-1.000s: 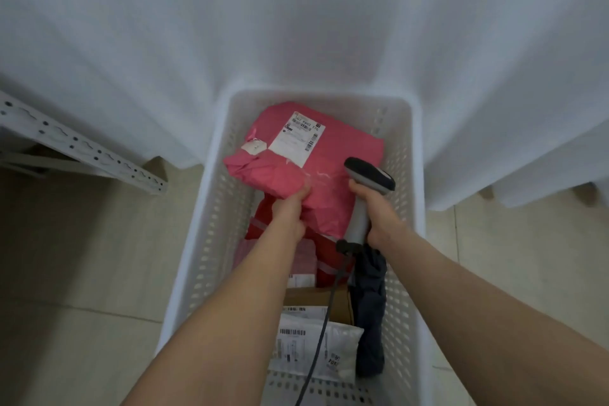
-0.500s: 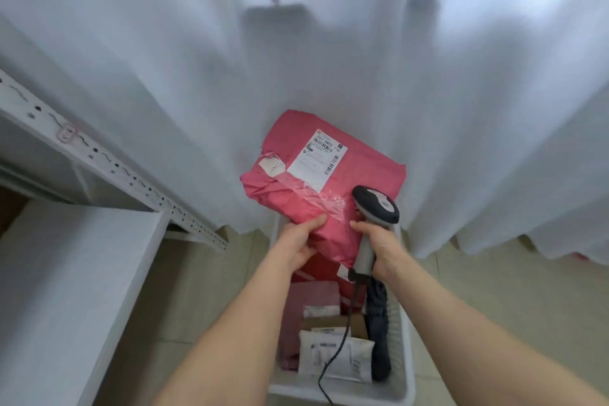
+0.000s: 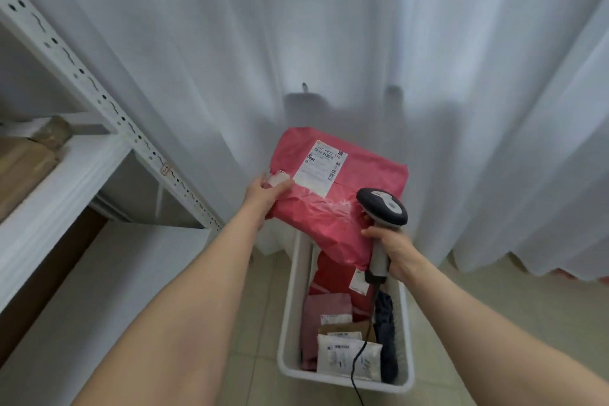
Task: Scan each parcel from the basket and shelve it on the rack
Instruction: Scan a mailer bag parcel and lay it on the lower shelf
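Note:
My left hand [image 3: 267,195] grips the left edge of a pink parcel [image 3: 349,217], held up above the white basket [image 3: 290,316]. A white shipping label [image 3: 321,168] faces up on the parcel. My right hand [image 3: 393,249] holds a grey handheld scanner [image 3: 382,208] by its handle, its dark head right beside the parcel's right side. A black cable hangs from the scanner into the basket. Several more parcels lie in the basket: red, pink, brown and white ones [image 3: 346,359]. The white rack [image 3: 59,184] stands on the left.
A brown parcel [image 3: 23,158] lies on the rack's upper shelf at far left. A lower white shelf board [image 3: 108,280] sits beneath it. White curtains [image 3: 362,43] hang behind the basket. A dark folded item [image 3: 385,333] lies along the basket's right wall. Tiled floor surrounds the basket.
The pink parcel has risen out of the basket. My left hand has shifted from its lower edge to its left edge. The view has swung up and left, showing more of the rack.

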Tool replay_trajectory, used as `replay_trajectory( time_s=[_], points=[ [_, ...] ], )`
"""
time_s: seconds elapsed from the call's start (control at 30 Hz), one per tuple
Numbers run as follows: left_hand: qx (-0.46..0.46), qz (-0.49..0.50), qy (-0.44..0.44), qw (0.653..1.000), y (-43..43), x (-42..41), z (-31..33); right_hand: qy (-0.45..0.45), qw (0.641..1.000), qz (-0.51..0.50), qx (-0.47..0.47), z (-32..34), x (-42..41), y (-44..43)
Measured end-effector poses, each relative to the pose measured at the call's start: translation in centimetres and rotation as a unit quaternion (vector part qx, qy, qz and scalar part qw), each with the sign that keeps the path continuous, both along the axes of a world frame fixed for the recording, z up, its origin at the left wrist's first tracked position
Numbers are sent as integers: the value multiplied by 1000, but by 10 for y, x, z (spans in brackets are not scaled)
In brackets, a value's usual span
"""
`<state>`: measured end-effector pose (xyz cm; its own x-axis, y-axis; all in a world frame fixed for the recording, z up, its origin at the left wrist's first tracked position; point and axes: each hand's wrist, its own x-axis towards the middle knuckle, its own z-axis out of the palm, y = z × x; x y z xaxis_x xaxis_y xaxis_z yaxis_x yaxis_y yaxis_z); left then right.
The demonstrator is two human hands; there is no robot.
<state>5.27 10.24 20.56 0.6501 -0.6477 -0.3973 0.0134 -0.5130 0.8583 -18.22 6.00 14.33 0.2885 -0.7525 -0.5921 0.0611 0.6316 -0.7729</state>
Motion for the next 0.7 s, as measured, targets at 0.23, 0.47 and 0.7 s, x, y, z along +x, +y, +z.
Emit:
replay_trajectory(
  time_s=[0.23, 0.47, 0.7],
  points=[
    [87, -57, 65, 992, 56, -40, 52, 0, 1000, 12, -25, 52, -27, 43],
    [44, -32, 120, 991, 115, -71, 92, 23, 996, 22, -89, 104, -40, 79],
    [-45, 61, 135, 988, 146, -92, 85, -13, 987, 43, -154, 170, -29, 106]
  ],
)
